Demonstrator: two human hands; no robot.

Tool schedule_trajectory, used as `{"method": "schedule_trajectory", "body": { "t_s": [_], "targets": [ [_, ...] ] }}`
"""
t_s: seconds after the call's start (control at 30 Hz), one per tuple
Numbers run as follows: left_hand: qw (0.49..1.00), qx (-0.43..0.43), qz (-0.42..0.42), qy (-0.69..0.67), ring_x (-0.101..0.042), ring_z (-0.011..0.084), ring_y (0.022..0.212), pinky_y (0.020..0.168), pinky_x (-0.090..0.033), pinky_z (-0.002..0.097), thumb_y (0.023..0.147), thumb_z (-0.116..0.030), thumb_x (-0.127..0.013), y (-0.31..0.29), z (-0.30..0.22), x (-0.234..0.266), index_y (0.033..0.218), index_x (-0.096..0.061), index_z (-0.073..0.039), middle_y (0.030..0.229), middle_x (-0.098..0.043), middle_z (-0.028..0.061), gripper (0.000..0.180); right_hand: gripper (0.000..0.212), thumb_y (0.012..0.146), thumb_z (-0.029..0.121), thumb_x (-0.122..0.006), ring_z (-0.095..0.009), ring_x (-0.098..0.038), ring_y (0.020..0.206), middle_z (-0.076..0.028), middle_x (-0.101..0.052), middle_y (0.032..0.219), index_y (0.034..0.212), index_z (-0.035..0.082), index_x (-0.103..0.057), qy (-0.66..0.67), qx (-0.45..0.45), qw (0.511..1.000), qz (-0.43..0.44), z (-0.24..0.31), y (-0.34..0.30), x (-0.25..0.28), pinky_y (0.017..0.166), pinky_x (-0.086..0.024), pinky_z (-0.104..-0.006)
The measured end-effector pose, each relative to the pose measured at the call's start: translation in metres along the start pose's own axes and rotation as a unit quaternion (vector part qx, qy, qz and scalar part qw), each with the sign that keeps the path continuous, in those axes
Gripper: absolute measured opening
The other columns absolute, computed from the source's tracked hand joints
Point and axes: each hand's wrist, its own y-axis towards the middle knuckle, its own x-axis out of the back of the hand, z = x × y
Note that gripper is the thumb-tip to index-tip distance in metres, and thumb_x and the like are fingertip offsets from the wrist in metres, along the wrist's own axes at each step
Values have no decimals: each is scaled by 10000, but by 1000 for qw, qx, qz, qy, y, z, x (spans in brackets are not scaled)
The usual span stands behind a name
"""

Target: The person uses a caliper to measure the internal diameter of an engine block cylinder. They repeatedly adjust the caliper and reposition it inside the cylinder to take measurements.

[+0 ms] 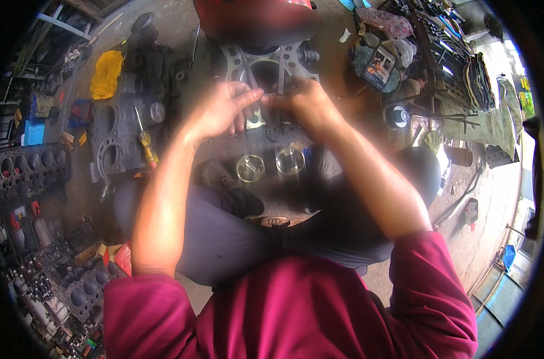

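Observation:
My left hand (pixel 221 109) and my right hand (pixel 311 109) meet at their fingertips, thumbs and forefingers pinched together. Anything between the fingertips is too small or blurred to make out. Just beyond and below them lies a grey metal engine part (pixel 266 55) with holes and slanting ribs. Nearer to me, between my legs, two round metal pistons (pixel 250 168) (pixel 290 160) sit side by side on the floor. Beyond the grey part is a large red rounded object (pixel 257 11), its lower side dark and blurred.
On my left lie a screwdriver with a yellow handle (pixel 146 146), a yellow cloth (pixel 107 75), metal gaskets (pixel 108 154) and engine blocks (pixel 26 167). To the right are a white-and-blue round container (pixel 396 116), a metal rack (pixel 430 54) and a hose (pixel 463 200).

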Motion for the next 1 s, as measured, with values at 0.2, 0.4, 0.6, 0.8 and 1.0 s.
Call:
{"method": "schedule_trajectory", "body": {
  "t_s": [0.2, 0.4, 0.6, 0.8, 1.0],
  "targets": [
    [1000, 1, 1, -3, -559, 55, 514, 414, -422, 204, 1012, -379, -602, 1, 1, 0, 970, -655, -55, 744, -601, 2, 331, 406, 774, 76, -849, -180, -654, 834, -142, -694, 948, 1072, -80, -622, 95, -29, 995, 9, 5, 2, -2, 742, -540, -322],
    [1000, 5, 0, 5, -560, 52, 511, 410, -418, 202, 1010, -377, -607, 3, 2, 1, 948, -645, -52, 740, -602, 3, 333, 402, 828, 281, -806, -166, -651, 828, -122, -716, 925, 1052, -32, -693, 39, -9, 999, 6, 5, -2, -1, 763, -516, -325],
    [1000, 1, -1, -6, -556, 51, 509, 409, -415, 201, 1013, -372, -603, 2, 1, 0, 932, -640, -53, 727, -597, -1, 332, 397, 780, 82, -846, -178, -651, 830, -134, -694, 947, 1062, -87, -625, 99, -27, 995, 0, 6, 0, -2, 734, -536, -318],
    [1000, 5, 0, -3, -556, 51, 510, 412, -413, 202, 1013, -374, -604, 2, 1, 0, 931, -642, -52, 727, -598, 1, 334, 400, 828, 305, -803, -166, -648, 805, -113, -704, 888, 1028, -27, -702, 17, 8, 1000, 5, 1, 0, -1, 733, -514, -327],
    [1000, 8, -2, 6, -563, 65, 508, 434, -424, 220, 1011, -383, -599, 3, 1, 1, 965, -666, -53, 688, -603, 9, 340, 398, 830, 306, -802, -164, -642, 804, -112, -703, 896, 1023, -27, -701, 25, -4, 1000, 4, 1, -1, 0, 734, -509, -324]
  ]
}}
